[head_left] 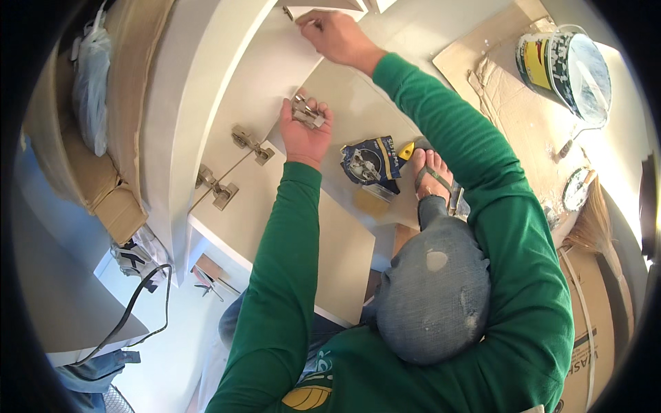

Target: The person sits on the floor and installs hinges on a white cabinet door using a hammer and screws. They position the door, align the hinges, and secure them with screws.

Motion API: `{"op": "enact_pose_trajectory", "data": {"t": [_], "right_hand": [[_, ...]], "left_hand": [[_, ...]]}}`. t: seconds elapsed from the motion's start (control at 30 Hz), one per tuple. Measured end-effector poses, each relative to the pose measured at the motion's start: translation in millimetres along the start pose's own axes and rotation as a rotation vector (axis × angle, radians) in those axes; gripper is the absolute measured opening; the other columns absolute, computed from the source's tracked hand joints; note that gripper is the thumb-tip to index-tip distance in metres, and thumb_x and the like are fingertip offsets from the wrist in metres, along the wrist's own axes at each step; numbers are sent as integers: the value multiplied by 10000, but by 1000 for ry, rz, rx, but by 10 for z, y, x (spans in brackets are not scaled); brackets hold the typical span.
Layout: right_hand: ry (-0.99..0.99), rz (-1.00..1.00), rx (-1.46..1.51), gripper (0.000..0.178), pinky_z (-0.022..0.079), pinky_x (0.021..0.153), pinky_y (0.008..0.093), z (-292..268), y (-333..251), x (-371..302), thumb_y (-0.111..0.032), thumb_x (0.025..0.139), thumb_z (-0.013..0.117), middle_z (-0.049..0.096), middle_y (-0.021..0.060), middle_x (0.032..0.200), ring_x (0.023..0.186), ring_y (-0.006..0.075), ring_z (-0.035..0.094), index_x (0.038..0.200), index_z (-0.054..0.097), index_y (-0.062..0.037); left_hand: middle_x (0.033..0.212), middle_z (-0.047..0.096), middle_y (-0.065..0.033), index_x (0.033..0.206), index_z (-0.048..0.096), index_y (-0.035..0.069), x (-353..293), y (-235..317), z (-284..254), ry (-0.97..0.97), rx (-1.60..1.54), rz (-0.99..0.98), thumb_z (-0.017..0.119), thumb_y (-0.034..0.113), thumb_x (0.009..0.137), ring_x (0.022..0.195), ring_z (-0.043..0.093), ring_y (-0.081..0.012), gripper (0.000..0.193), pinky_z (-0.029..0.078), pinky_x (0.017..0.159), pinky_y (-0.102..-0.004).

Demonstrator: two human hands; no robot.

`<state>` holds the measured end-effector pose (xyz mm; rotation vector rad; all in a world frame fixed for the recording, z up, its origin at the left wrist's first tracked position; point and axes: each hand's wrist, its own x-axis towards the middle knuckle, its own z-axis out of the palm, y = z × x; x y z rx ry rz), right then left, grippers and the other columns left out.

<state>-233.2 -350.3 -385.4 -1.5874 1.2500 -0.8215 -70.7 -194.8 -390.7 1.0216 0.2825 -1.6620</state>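
My left hand (pixel 303 141) lies palm up with its fingers curled round metal cabinet hinges (pixel 308 117). My right hand (pixel 337 38) reaches to the far end of the pale cabinet panel (pixel 265 76), fingers bent in a pinch. Whatever is between those fingertips is hidden. Just beyond them a small dark metal piece (pixel 288 12) shows at the panel's end. Closer to me, two more hinges sit across the joint between panels: an upper hinge (pixel 252 143) and a lower hinge (pixel 217 188).
A torn dark blue packet (pixel 372 162) lies by my sandalled foot (pixel 432 175), beside a yellow tool (pixel 407 150). At the right are a paint bucket (pixel 561 72), cardboard (pixel 485 96) and a broom (pixel 599 220). A black cable (pixel 127 313) hangs at the left.
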Motion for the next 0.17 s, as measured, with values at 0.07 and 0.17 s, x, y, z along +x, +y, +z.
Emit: {"op": "enact_pose_trajectory", "data": {"t": [0.07, 0.17], "right_hand": [[-178, -29, 46, 335, 606, 901, 426, 85, -148, -354, -246, 981, 653, 792, 203, 1072, 969, 349, 768, 1251, 761, -81], [-375, -102, -243, 286, 582, 967, 536, 521, -422, -1055, -240, 988, 582, 755, 193, 1211, 1111, 401, 738, 1123, 775, -77]], "left_hand": [[1126, 704, -82, 1312, 654, 122, -65, -28, 34, -42, 43, 58, 451, 566, 1106, 1074, 648, -277, 530, 519, 1002, -470], [1333, 677, -110, 1435, 603, 124, -326, -291, -143, 39, 113, 115, 433, 608, 1099, 1266, 611, -285, 613, 455, 1131, -503]]}}
